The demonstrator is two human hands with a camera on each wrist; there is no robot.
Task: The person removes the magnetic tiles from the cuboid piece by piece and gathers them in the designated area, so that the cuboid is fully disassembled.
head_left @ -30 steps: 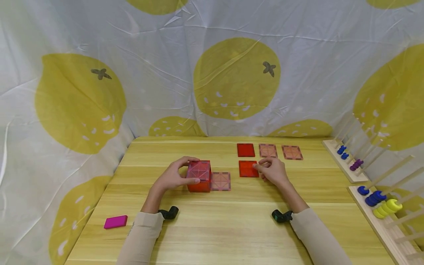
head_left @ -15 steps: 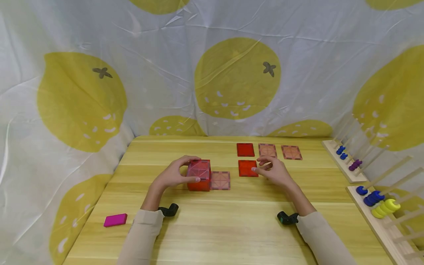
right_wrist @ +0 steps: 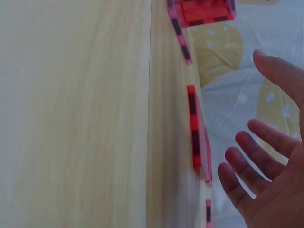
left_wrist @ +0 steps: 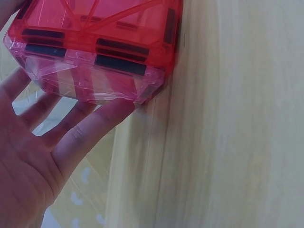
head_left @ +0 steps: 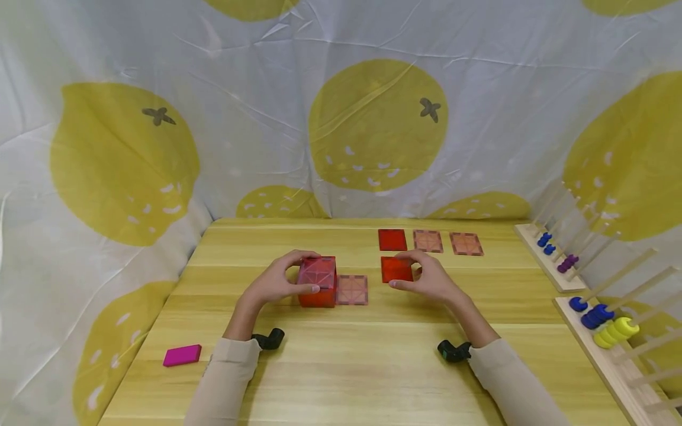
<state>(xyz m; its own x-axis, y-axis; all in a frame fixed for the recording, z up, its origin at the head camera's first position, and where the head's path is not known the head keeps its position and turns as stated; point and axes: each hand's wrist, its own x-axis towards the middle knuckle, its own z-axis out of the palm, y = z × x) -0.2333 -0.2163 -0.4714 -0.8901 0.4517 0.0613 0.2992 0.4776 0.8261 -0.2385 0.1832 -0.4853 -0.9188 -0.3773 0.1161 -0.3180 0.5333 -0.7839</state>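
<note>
Several left fingers (left_wrist: 92, 128) clamped on a red box (head_left: 318, 297), right fingers (right_wrist: 258, 154) apart just above a red tile (head_left: 395, 271)

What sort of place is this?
Likely a play table inside a curtained-off corner: lemon-print cloth hangs around a wooden table, which holds red magnetic tiles and wooden bead racks.

red tile (head_left: 395, 270) partly behind right fingers (head_left: 414, 255), near peg board (head_left: 617, 373) cut off
</note>
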